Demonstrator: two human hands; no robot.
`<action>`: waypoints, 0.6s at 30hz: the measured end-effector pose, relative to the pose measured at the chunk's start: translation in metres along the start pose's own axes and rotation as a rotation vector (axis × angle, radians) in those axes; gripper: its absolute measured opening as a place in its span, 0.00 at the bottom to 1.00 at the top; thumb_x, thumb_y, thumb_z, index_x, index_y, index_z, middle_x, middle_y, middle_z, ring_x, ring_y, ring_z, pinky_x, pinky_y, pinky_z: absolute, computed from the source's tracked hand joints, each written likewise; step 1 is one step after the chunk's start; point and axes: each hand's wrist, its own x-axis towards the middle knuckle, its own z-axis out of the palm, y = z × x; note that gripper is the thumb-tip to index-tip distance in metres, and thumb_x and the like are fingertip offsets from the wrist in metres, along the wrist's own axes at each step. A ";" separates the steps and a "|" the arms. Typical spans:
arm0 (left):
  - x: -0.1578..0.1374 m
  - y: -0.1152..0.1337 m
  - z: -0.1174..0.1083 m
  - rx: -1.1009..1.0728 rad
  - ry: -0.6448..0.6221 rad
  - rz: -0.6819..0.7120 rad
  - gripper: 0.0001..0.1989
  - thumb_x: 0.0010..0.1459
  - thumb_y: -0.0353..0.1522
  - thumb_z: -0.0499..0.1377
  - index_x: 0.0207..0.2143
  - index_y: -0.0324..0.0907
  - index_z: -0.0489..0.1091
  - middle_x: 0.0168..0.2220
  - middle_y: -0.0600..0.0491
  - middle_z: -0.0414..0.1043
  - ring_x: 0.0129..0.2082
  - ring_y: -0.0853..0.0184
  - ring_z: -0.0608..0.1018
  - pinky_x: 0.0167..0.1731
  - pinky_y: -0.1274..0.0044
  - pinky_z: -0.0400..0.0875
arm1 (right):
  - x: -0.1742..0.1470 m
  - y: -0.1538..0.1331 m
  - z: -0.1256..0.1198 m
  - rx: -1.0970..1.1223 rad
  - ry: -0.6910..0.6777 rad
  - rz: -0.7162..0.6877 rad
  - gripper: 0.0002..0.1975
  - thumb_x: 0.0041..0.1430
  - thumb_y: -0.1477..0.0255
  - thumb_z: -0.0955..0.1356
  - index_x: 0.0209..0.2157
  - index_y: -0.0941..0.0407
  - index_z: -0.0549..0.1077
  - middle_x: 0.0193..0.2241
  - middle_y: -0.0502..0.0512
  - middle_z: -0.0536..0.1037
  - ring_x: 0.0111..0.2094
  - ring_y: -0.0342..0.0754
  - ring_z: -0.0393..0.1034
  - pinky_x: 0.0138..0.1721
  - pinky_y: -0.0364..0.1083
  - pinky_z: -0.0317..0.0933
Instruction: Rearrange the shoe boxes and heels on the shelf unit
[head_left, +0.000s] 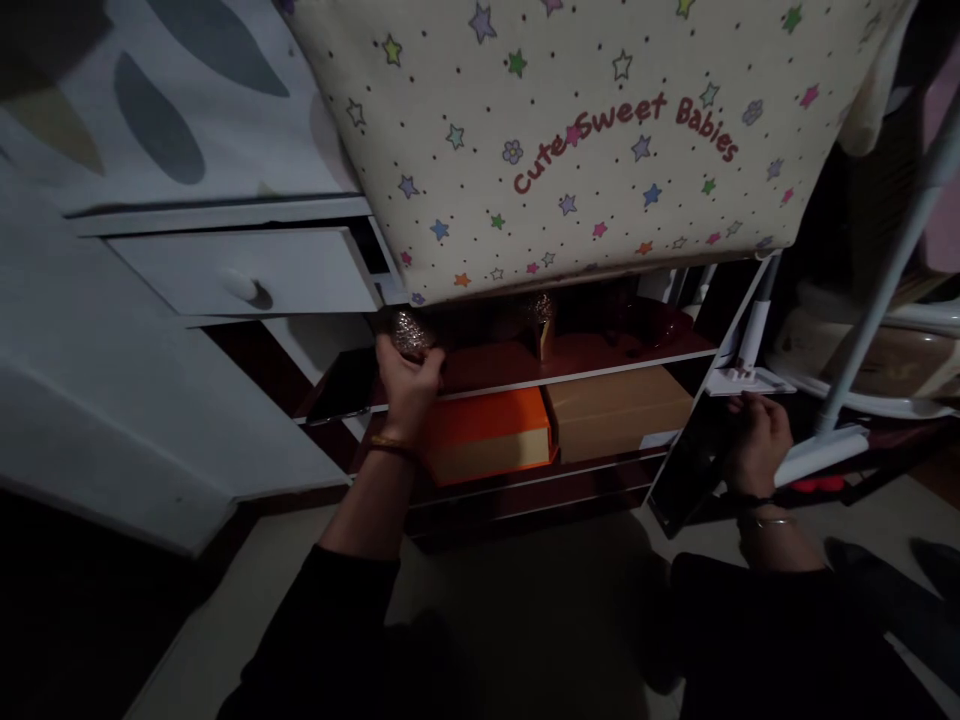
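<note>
A: What is each hand doing?

B: The left hand (409, 385) reaches into a low cabinet, fingers (431, 368) curled shut around a glittery shoe (411, 332) at the front left of the top shelf (600, 366). The grip sits over the shoe's near end, which suits a thing standing at the shelf edge. The right hand (759, 440) is off to the right, fingers wrapped over the edge of the open door (701, 455), apparently holding it swung wide so the shelves stay reachable.

A: What else is on that shelf?

B: A 2nd glittery shoe (541, 318) stands further back near the middle, well apart from the 1st. To its right lies a dark red shoe (654, 325), dim and hard to make out.

A: And below?

B: 2 boxes sit side by side on the lower shelf, touching: an orange box (487, 435) on the left, just under the left wrist, and a tan box (619, 412) on the right.

A: What hangs above?

B: A cream cloth (570, 140) printed with stars and the words "Cute Sweet Babies" drapes down over the cabinet's top, shading the shelf. Left of it a white drawer (247, 272) with a round knob stands partly open. A white pole (889, 280) leans at the far right.
</note>
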 end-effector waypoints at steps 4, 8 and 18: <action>-0.006 0.017 -0.008 -0.141 -0.035 -0.091 0.26 0.51 0.36 0.70 0.50 0.41 0.66 0.47 0.47 0.73 0.48 0.59 0.78 0.55 0.66 0.74 | -0.029 -0.045 0.019 -0.038 -0.159 -0.174 0.15 0.64 0.57 0.70 0.44 0.53 0.78 0.39 0.53 0.81 0.42 0.50 0.78 0.55 0.55 0.70; -0.008 0.028 -0.014 -0.276 -0.105 -0.180 0.24 0.49 0.36 0.73 0.44 0.44 0.66 0.38 0.54 0.73 0.38 0.67 0.77 0.43 0.75 0.75 | -0.054 -0.097 0.079 0.021 -0.631 -0.164 0.18 0.64 0.57 0.73 0.53 0.47 0.77 0.49 0.57 0.82 0.52 0.55 0.78 0.61 0.57 0.69; -0.005 0.031 -0.026 -0.501 -0.259 -0.372 0.28 0.43 0.36 0.77 0.41 0.45 0.65 0.37 0.57 0.77 0.33 0.71 0.78 0.35 0.79 0.73 | -0.049 -0.104 0.267 0.038 -0.965 0.272 0.21 0.44 0.66 0.82 0.40 0.58 0.79 0.41 0.60 0.85 0.46 0.58 0.79 0.52 0.56 0.75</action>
